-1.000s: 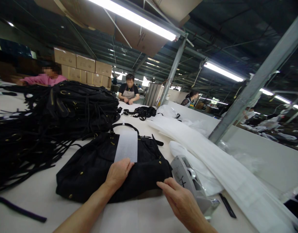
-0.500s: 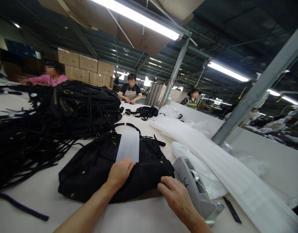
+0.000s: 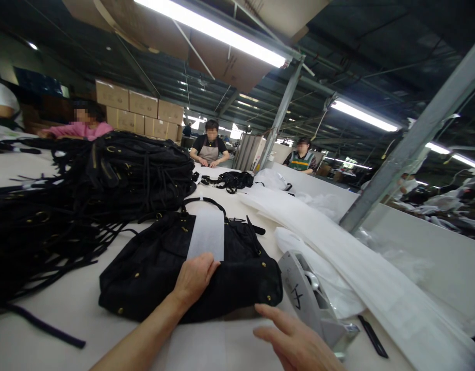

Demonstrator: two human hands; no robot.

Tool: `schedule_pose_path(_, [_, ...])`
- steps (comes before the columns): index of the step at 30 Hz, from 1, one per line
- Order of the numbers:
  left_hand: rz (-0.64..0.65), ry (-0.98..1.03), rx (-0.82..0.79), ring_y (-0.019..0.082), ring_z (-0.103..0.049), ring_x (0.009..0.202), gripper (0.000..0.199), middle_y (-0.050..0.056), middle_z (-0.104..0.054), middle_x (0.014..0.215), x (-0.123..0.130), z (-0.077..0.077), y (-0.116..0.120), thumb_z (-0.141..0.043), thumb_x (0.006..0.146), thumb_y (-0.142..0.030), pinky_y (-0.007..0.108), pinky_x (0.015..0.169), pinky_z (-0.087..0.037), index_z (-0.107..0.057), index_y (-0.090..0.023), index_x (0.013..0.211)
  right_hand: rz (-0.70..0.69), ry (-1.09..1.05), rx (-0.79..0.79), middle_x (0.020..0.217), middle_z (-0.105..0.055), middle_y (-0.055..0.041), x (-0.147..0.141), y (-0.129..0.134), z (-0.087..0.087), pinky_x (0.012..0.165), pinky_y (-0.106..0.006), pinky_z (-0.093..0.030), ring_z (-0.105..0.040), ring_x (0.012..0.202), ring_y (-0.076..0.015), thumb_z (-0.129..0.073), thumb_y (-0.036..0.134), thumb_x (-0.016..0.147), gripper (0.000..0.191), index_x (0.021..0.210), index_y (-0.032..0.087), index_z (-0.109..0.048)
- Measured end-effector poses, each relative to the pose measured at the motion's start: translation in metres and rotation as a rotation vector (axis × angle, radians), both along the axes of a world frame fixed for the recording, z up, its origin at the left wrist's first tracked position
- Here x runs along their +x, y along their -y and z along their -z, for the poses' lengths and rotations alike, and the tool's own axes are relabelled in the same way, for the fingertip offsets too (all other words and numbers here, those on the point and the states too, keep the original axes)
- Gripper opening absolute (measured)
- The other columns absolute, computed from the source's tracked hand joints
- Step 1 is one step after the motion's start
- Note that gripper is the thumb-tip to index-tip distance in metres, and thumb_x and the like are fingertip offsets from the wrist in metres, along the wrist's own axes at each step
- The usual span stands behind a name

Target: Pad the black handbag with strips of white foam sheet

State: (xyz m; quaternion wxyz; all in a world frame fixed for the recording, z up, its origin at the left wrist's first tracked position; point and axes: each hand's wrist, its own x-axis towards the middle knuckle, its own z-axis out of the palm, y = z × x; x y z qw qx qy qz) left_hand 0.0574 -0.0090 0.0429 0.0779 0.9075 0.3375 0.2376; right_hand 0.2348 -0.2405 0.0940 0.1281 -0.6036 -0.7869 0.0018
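The black bag lies just ahead of us on the desk, its long axis running side to side, our left hand touching it.
That hand is closed over the near end of a white strip, holding it against the bag; our right hand is spread and holds nothing, just off the bag's near right corner. The bag looks like soft, dull fabric, creased and plump along its near edge, dotted with round brass studs. The strip is flat, thin and papery. Beside the right hand stands a hard, angular gray dispenser, with smooth white sheets stretching beyond.
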Motion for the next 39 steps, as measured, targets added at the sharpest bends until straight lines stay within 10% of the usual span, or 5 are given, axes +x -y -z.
schedule_pose_path(6, [0.011,-0.015,0.063,0.019,-0.061,0.076,0.029,0.004,-0.065,0.083,-0.002,-0.002,0.005,-0.037,0.104,-0.03,0.031,0.071,-0.043,-0.057,-0.02,0.086,0.105,0.175,0.206,0.142,-0.054,-0.0129,-0.026,-0.097,-0.023,0.111,-0.054,-0.038,-0.05,0.131,-0.0337,-0.072,0.009,0.07,0.079,0.143,0.024,-0.044])
schedule_pose_path(11, [0.008,-0.073,0.059,0.023,-0.062,0.085,0.018,0.006,-0.067,0.092,-0.008,-0.005,0.009,-0.048,0.1,-0.03,0.033,0.073,-0.045,-0.06,-0.02,0.091,0.239,0.34,-0.031,0.092,-0.073,-0.0066,-0.019,-0.141,-0.009,0.069,-0.034,-0.051,-0.071,0.085,-0.0295,-0.083,0.025,0.068,0.041,0.103,0.02,-0.064])
schedule_pose_path(28, [-0.135,-0.211,0.225,0.023,-0.059,0.072,0.035,0.005,-0.063,0.074,-0.147,-0.034,-0.027,-0.045,0.101,-0.041,0.035,0.069,-0.04,-0.058,-0.02,0.075,0.041,0.196,0.479,0.083,-0.066,-0.0063,0.026,-0.128,0.073,0.064,-0.033,-0.041,-0.059,0.068,-0.0203,-0.039,0.053,0.099,0.041,0.091,0.02,-0.062])
schedule_pose_path(35, [-0.201,-0.23,0.327,0.021,-0.059,0.065,0.042,0.006,-0.063,0.069,-0.146,0.006,-0.068,-0.037,0.104,-0.038,0.031,0.06,-0.04,-0.058,-0.017,0.074,-0.037,0.192,0.681,0.079,-0.064,-0.0041,0.012,-0.133,0.079,0.066,-0.032,-0.039,-0.056,0.067,-0.0184,-0.038,0.043,0.102,0.033,0.092,0.019,-0.06])
schedule_pose_path(39, [-0.184,-0.292,0.334,0.024,-0.06,0.071,0.028,0.007,-0.065,0.073,-0.141,-0.006,-0.067,-0.051,0.099,-0.027,0.034,0.066,-0.043,-0.06,-0.016,0.075,-0.044,0.191,0.707,0.078,-0.063,-0.0036,0.007,-0.134,0.076,0.066,-0.032,-0.037,-0.054,0.066,-0.0182,-0.036,0.042,0.102,0.033,0.091,0.02,-0.057])
